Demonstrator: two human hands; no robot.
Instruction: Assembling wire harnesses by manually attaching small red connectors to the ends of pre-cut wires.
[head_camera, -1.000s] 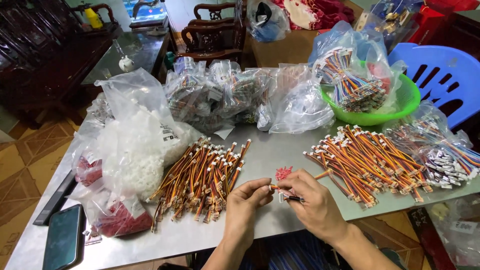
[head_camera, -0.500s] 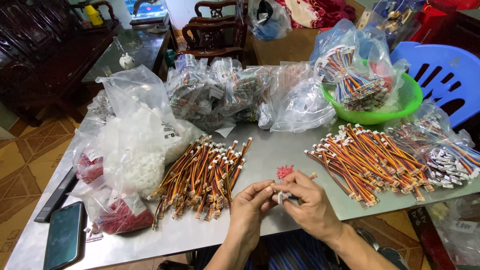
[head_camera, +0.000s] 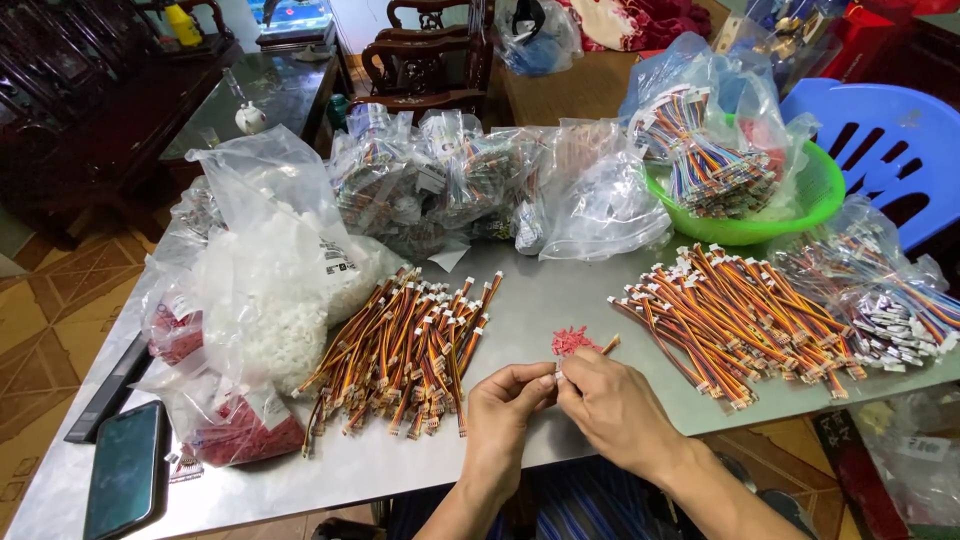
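Note:
My left hand (head_camera: 507, 410) and my right hand (head_camera: 612, 408) meet at the near edge of a grey metal table (head_camera: 540, 300), fingertips pinched together on one short wire cable with a white connector (head_camera: 565, 372). Its orange end sticks out past my right hand. A small heap of tiny red plastic pieces (head_camera: 570, 340) lies just beyond my fingers. A pile of orange, red and yellow wire cables (head_camera: 410, 345) lies to the left of my hands. A larger pile of the same cables (head_camera: 730, 305) lies to the right.
Clear plastic bags of white parts (head_camera: 270, 290) and red parts (head_camera: 245, 430) stand at left, more bags of cables (head_camera: 470, 185) at the back. A green bowl (head_camera: 800, 200) holds multicoloured cables. A dark phone (head_camera: 125, 480) lies at the near left. A blue plastic chair (head_camera: 890, 140) stands at right.
Both hands have drawn slightly closer together over the cable and stay at the same spot. The piles have not moved.

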